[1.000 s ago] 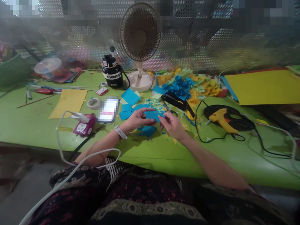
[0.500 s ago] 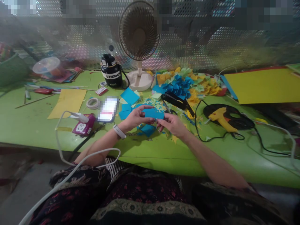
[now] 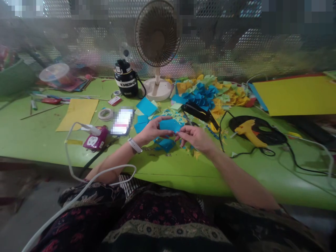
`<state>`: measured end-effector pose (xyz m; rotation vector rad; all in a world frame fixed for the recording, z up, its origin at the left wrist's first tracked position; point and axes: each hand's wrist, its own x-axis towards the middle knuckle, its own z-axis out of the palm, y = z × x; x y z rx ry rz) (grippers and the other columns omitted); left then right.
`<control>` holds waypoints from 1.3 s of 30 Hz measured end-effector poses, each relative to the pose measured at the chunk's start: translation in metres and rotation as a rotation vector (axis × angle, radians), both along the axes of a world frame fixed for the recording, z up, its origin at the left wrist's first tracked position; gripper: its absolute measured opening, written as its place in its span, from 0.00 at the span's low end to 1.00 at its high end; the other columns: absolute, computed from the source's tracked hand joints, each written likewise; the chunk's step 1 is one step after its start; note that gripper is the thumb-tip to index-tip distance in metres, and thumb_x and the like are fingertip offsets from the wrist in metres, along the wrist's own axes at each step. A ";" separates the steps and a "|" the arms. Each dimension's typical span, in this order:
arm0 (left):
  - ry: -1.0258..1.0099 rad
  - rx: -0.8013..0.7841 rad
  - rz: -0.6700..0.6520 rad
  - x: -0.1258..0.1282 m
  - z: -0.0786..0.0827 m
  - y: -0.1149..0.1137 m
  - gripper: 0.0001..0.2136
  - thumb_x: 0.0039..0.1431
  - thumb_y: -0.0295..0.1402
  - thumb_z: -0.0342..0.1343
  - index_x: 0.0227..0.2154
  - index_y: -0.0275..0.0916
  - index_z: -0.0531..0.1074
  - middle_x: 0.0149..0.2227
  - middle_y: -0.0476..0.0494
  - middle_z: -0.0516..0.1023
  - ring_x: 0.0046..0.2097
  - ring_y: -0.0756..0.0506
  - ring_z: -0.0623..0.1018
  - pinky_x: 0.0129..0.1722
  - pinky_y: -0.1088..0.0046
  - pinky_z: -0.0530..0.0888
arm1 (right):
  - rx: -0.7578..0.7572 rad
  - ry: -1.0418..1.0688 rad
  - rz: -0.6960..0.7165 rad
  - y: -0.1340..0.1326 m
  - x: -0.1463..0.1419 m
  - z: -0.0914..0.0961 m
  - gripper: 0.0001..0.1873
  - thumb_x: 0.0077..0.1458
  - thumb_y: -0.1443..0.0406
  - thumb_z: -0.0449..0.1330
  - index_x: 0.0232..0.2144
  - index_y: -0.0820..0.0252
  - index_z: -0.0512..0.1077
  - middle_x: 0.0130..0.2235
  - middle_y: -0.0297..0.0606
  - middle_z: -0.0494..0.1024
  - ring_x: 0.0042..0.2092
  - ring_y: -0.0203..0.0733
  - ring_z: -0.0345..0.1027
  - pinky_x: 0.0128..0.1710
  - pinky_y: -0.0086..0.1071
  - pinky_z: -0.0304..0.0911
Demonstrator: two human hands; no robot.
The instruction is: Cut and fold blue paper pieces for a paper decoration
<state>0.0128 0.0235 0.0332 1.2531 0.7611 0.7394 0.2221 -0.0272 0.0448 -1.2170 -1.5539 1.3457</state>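
Note:
Both my hands hold one small blue paper piece just above the green table. My left hand, with a white watch on its wrist, pinches the paper's left side. My right hand grips its right end with the fingers closed. More blue paper pieces lie right under my hands, and other blue squares lie a little farther back.
A desk fan and a black bottle stand at the back. Folded blue, yellow and green papers are heaped to the right, beside a black stapler. A yellow glue gun with a cable, a phone, a purple socket and tape lie around.
Both hands have turned the blue paper slightly and drawn closer together; the camera shifted a little. Nothing else on the table has moved.

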 end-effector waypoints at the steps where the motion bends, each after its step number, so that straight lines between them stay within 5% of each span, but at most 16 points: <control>1: -0.004 0.003 0.000 0.000 -0.001 0.000 0.35 0.47 0.31 0.71 0.58 0.34 0.66 0.31 0.43 0.81 0.32 0.46 0.82 0.35 0.69 0.80 | 0.004 -0.002 -0.003 0.000 0.000 0.000 0.18 0.51 0.50 0.66 0.28 0.59 0.72 0.31 0.37 0.83 0.22 0.34 0.72 0.23 0.29 0.69; 13: -0.086 -0.018 0.127 -0.021 0.008 0.022 0.32 0.46 0.31 0.71 0.55 0.32 0.67 0.32 0.42 0.83 0.34 0.46 0.83 0.38 0.70 0.79 | 0.050 0.133 -0.137 0.010 0.016 0.006 0.19 0.46 0.51 0.70 0.27 0.60 0.74 0.29 0.38 0.82 0.20 0.33 0.70 0.23 0.32 0.71; 19: -0.162 -0.112 0.120 -0.009 0.001 0.012 0.25 0.50 0.38 0.70 0.49 0.35 0.71 0.38 0.38 0.83 0.40 0.43 0.84 0.39 0.68 0.79 | 0.007 0.242 -0.249 0.007 0.003 -0.001 0.20 0.42 0.50 0.72 0.27 0.59 0.74 0.29 0.36 0.81 0.20 0.33 0.69 0.24 0.32 0.72; 25: -0.242 -0.174 0.148 0.006 -0.007 0.001 0.16 0.45 0.36 0.72 0.30 0.34 0.72 0.32 0.47 0.81 0.38 0.47 0.83 0.44 0.67 0.77 | -0.062 0.201 -0.196 -0.001 -0.012 -0.006 0.20 0.42 0.50 0.72 0.26 0.59 0.74 0.27 0.35 0.80 0.22 0.34 0.71 0.26 0.30 0.72; 30: -0.272 -0.226 0.203 0.006 -0.006 0.002 0.19 0.39 0.33 0.74 0.30 0.35 0.71 0.31 0.49 0.81 0.34 0.48 0.82 0.39 0.69 0.78 | -0.064 0.186 -0.180 -0.001 -0.011 -0.009 0.18 0.44 0.52 0.70 0.26 0.59 0.73 0.28 0.35 0.80 0.22 0.33 0.71 0.25 0.30 0.71; 39: -0.263 -0.207 0.227 0.006 -0.006 0.002 0.16 0.44 0.33 0.72 0.29 0.35 0.70 0.29 0.50 0.80 0.30 0.52 0.80 0.37 0.74 0.77 | 0.076 0.052 -0.070 -0.003 -0.009 -0.014 0.13 0.53 0.55 0.65 0.31 0.59 0.74 0.30 0.37 0.80 0.26 0.38 0.74 0.29 0.35 0.73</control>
